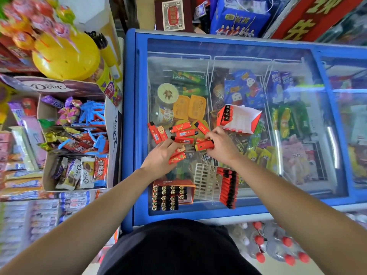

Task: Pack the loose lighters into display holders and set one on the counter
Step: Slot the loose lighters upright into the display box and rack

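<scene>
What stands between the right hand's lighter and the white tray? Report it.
Nothing visible. The right hand grips a lighter, and the tray lies just nearer the person, with only bare glass between them. The left hand holds its lighters off to the side.

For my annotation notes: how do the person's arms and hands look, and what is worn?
The left forearm and right forearm are bare; no sleeve shows. The left hand and right hand wear no gloves, and no watch, bracelet or ring is visible. A black garment covers the torso.
</scene>
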The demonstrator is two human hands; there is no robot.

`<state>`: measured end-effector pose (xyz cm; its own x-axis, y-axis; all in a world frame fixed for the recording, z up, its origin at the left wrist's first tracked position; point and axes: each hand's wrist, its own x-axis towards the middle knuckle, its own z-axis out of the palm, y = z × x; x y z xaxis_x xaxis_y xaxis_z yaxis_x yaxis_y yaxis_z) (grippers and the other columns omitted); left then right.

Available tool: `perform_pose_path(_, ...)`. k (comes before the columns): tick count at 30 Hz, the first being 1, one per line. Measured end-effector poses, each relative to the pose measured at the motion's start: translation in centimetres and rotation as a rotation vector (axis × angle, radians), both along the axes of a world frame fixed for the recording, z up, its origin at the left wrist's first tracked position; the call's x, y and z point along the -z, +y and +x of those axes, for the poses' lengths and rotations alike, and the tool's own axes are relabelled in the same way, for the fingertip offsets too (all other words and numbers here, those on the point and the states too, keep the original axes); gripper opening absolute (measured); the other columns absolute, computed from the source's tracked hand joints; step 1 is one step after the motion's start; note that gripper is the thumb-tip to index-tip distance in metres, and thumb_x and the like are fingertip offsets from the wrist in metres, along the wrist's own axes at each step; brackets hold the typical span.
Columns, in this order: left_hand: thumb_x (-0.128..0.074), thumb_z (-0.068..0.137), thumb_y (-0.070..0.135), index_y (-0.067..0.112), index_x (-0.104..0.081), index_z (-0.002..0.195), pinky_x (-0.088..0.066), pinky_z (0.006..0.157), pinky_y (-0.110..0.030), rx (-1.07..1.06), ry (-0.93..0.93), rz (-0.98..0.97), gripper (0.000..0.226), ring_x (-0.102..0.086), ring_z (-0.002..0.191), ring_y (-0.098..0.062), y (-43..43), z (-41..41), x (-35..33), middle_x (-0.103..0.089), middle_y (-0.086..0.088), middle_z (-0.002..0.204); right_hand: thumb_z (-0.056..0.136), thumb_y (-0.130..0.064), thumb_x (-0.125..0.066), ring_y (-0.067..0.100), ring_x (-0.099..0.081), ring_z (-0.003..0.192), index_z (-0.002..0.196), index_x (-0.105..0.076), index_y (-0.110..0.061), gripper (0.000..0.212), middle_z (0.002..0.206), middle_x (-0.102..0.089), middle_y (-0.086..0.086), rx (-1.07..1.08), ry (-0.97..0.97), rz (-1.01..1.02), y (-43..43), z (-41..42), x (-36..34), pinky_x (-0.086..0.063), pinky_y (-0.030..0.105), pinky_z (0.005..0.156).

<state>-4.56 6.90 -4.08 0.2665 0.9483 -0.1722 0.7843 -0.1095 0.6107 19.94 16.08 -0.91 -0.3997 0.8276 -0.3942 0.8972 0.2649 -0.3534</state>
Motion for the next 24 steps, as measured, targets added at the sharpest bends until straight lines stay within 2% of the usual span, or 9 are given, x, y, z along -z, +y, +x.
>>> perform_pose_path(3,-0.089,0.072,0.031,0.018,-0.064,0.126,-0.059,0.079,-0.046,-0.053,0.077,0.062,0.061,-0.063,0.103,-0.025,-0.7,-0.6,0.0,-0.063,0.0,0.114,0.081,-0.018,-0.077,0.028,-0.05,0.117,0.131,-0.062,-0.014,0.052,0.116,-0.056,0.005,-0.032,-0.058,0.018,-0.3,0.2,0.2,-0.052,0.045,0.092)
perform_pose_path(5,-0.089,0.07,0.04,0.018,-0.066,0.125,-0.059,0.082,-0.045,-0.102,0.125,0.049,0.064,-0.065,0.101,-0.026,-0.9,-0.7,0.0,-0.066,-0.001,0.111,0.084,-0.017,-0.075,0.026,-0.05,0.117,0.13,-0.063,-0.015,0.048,0.117,-0.057,0.004,-0.025,-0.051,0.019,-0.3,0.2,0.3,-0.052,0.044,0.092)
perform_pose_path(9,-0.085,0.075,0.046,0.019,-0.066,0.129,-0.056,0.083,-0.04,-0.133,0.126,-0.059,0.063,-0.062,0.108,-0.023,-0.8,-0.6,-0.1,-0.064,0.0,0.117,0.086,-0.017,-0.074,0.022,-0.06,0.098,0.112,-0.071,-0.014,0.026,0.104,-0.06,0.0,-0.02,0.02,-0.007,-0.1,0.2,0.3,-0.052,0.036,0.082)
perform_pose_path(11,-0.083,0.077,0.044,0.019,-0.066,0.13,-0.054,0.085,-0.039,-0.141,0.103,-0.1,0.06,-0.059,0.11,-0.022,-0.6,-0.6,-0.3,-0.062,0.001,0.118,0.086,-0.019,-0.074,0.02,-0.061,0.081,0.092,-0.07,-0.017,0.008,0.089,-0.061,-0.002,0.031,0.061,-0.044,0.1,0.4,0.5,-0.053,0.04,0.074)
perform_pose_path(13,-0.082,0.079,0.038,0.018,-0.068,0.125,-0.055,0.083,-0.038,-0.141,0.078,-0.096,0.052,-0.059,0.106,-0.021,-0.5,-0.6,-0.4,-0.061,0.001,0.114,0.085,-0.022,-0.073,0.019,-0.063,0.07,0.084,-0.066,-0.021,0.008,0.079,-0.066,-0.002,0.123,0.106,-0.112,0.2,0.6,0.6,-0.056,0.049,0.072)
perform_pose_path(15,-0.081,0.08,0.032,0.018,-0.071,0.12,-0.056,0.079,-0.037,-0.144,0.062,-0.075,0.044,-0.061,0.1,-0.021,-0.6,-0.8,-0.5,-0.061,0.002,0.11,0.087,-0.026,-0.074,0.019,-0.069,0.071,0.088,-0.066,-0.025,0.007,0.08,-0.071,-0.002,0.211,0.164,-0.182,0.4,0.8,0.5,-0.058,0.052,0.073)
perform_pose_path(19,-0.077,0.078,0.03,0.02,-0.073,0.116,-0.057,0.076,-0.037,-0.165,0.078,-0.047,0.04,-0.065,0.095,-0.022,-0.8,-0.8,-0.5,-0.068,0.003,0.105,0.093,-0.023,-0.07,0.016,-0.075,0.081,0.106,-0.069,-0.022,0.013,0.096,-0.075,-0.003,0.373,0.33,-0.317,0.3,1.1,-0.5,-0.061,0.051,0.08)
perform_pose_path(21,-0.075,0.077,0.027,0.019,-0.073,0.112,-0.057,0.077,-0.036,-0.2,0.059,-0.031,0.035,-0.064,0.091,-0.022,-1.0,-0.7,-0.5,-0.069,0.002,0.1,0.097,-0.018,-0.066,0.016,-0.075,0.089,0.113,-0.066,-0.022,0.017,0.104,-0.074,-0.001,0.483,0.465,-0.395,-0.4,0.9,-1.7,-0.061,0.049,0.083)
perform_pose_path(24,-0.071,0.08,0.021,0.014,-0.074,0.109,-0.059,0.074,-0.038,-0.214,0.067,0.024,0.03,-0.063,0.087,-0.023,-1.2,-0.8,-0.4,-0.07,-0.001,0.096,0.1,-0.005,-0.056,0.02,-0.072,0.101,0.132,-0.059,-0.01,0.032,0.115,-0.071,0.01,0.711,0.753,-0.582,-2.1,0.4,-4.1,-0.061,0.046,0.087)
